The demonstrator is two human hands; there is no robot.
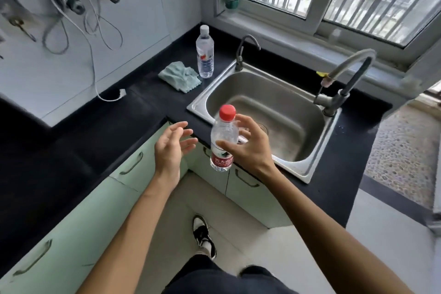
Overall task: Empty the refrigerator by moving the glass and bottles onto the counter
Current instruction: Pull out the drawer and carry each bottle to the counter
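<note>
Right hand (248, 148) grip clamped on red-capped bottle (223, 141), thumb across label, fingers behind. Bottle upright, long axis near vertical, cap up; clear, liquid level hard to tell; held in air over tabletop (100, 131) edge beside sink (307, 169). Sink basin holds nothing visible. Left hand (170, 148) grip apart, fingers spread, holding nothing, just left of bottle. White-capped bottle (204, 52) upright on tabletop beside cloth (180, 76).

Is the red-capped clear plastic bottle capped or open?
Capped: the red-capped clear plastic bottle, held upright in the right hand, has its cap seated.
</note>
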